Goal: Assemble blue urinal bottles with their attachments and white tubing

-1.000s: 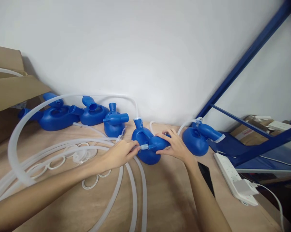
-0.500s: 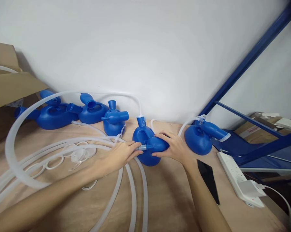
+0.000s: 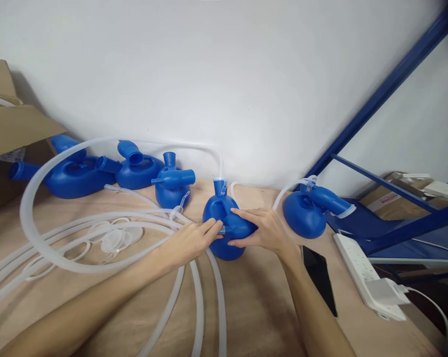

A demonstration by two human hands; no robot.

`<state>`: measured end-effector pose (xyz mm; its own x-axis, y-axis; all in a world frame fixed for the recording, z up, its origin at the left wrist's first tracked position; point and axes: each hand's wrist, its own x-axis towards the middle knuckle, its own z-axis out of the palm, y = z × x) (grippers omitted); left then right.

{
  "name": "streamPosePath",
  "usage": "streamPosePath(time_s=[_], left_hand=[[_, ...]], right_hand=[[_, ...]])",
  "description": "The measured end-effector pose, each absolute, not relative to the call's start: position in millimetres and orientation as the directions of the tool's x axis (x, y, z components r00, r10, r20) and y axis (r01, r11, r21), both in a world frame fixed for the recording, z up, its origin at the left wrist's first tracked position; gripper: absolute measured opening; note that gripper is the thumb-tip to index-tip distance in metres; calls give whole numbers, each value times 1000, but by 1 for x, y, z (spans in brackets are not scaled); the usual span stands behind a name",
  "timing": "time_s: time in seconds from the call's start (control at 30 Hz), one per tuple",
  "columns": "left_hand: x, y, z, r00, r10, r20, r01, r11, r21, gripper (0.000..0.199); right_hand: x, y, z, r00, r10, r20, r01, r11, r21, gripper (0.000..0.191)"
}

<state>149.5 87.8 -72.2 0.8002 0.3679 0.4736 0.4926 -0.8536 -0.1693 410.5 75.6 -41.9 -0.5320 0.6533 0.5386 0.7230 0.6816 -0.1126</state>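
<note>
A blue plastic urinal bottle [image 3: 233,252] stands on the table in front of me, with a translucent tube rising from its neck [image 3: 220,187]. My right hand [image 3: 270,230] is closed around a blue funnel-shaped urinal head [image 3: 243,225] held against the bottle's near side. Its narrow nozzle points left. At that nozzle, the fingers of my left hand [image 3: 194,241] pinch the end of a clear tube [image 3: 222,231]. Most of the tube end is hidden by my fingers, so how far it covers the nozzle cannot be seen.
Several similar blue bottles [image 3: 140,173] line the wall on the left, beside an open cardboard box [image 3: 19,126]. Coiled tubing [image 3: 78,267] and clear caps [image 3: 114,240] lie at left. On the right are another bottle [image 3: 303,218], a phone [image 3: 318,277], a power strip [image 3: 357,267] and a blue metal frame [image 3: 380,89].
My left fingers have moved slightly right along the tube toward the urinal head, covering more of the tube end. The big tubing loop on the left has shifted right and changed shape.
</note>
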Motion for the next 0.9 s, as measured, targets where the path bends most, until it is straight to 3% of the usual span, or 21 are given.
streamPosePath(time_s=[0.2, 0.3, 0.4, 0.47, 0.53, 0.6, 0.67, 0.7, 0.77, 0.9], left_hand=[[154, 88, -71, 794, 444, 415, 515, -855, -70, 30], [155, 88, -61, 750, 448, 486, 565, -817, -118, 25], [157, 74, -55, 649, 303, 698, 595, -773, -218, 22], [159, 58, -61, 576, 160, 801, 519, -829, -207, 18], [162, 44, -74, 550, 186, 815, 391, -919, -54, 7], [167, 40, -89, 566, 443, 695, 350, -893, 283, 11], [170, 48, -101, 504, 722, 474, 394, -681, 617, 19], [170, 55, -104, 445, 812, 379, 401, -558, 726, 22], [169, 70, -104, 376, 881, 288, 350, -422, 836, 28], [163, 86, -94, 489, 812, 318, 227, -471, 853, 33]], right_hand=[[408, 73, -41, -516, 690, 507, 753, 648, -114, 75], [406, 73, -37, -447, 760, 472, 785, 586, -200, 75], [404, 74, -30, -366, 846, 388, 821, 490, -294, 75], [405, 75, -25, -328, 885, 330, 835, 435, -337, 76], [406, 75, -21, -285, 905, 317, 843, 394, -365, 76], [408, 75, -21, -253, 911, 324, 843, 372, -388, 76], [408, 75, -22, -249, 915, 316, 835, 368, -409, 76], [408, 74, -23, -253, 916, 310, 831, 370, -416, 76], [406, 73, -25, -266, 915, 304, 828, 378, -414, 75], [402, 72, -26, -279, 905, 322, 846, 390, -364, 75]])
